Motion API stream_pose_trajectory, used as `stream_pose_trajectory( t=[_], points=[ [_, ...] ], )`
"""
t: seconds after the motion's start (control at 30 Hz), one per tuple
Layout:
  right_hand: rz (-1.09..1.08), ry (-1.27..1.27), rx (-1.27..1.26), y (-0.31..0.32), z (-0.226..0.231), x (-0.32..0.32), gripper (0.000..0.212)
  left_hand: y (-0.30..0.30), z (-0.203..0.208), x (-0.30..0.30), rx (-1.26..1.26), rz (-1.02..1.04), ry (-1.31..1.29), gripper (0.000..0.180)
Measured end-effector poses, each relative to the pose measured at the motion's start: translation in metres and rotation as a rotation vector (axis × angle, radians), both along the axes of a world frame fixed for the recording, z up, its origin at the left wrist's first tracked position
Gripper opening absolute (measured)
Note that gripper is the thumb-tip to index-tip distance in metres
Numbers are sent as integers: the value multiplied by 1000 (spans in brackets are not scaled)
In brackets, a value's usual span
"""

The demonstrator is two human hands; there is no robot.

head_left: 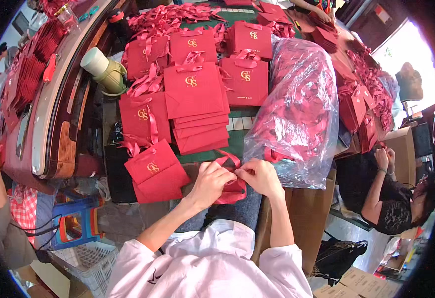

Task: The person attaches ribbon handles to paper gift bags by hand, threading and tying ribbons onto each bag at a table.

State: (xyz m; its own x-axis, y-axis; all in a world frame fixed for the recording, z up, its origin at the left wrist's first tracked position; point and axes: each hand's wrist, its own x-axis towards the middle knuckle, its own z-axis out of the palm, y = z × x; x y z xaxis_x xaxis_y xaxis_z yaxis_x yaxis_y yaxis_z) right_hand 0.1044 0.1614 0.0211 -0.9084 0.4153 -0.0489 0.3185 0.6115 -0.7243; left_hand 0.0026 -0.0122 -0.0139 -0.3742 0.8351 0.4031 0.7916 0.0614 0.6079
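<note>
Close in front of my lap, a red ribbon (231,196) hangs in loops between my two hands. My left hand (208,183) has its fingers closed on it, and my right hand (261,177) pinches it close beside the left. What the fingertips do at the point where they meet is partly hidden. Just beyond my hands stands a stack of red paper gift bags (195,97) with gold lettering. To the left of my left hand lie smaller red gift bags (153,166) with ribbon handles. A clear plastic bag (297,99) full of red ribbons lies beyond my right hand.
More gift bags (250,39) and loose ribbons (177,17) cover the far side of the green table. A green flask (110,77) with a pale lid stands at the left. A cardboard box (297,218) is under the table's right. Co-workers sit at both sides, one person's hand (384,158) at right.
</note>
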Motion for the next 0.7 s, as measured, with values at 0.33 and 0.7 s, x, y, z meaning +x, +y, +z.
stream_pose_trajectory(
  t=[0.33, 0.7],
  points=[
    [-14, -43, -120, 0, -17, -8, 18, 3, -5, -1, 39, -21, 36, 29],
    [-479, 443, -65, -25, -13, 1, 13, 4, -10, -7, -34, 118, 8, 39]
  ],
)
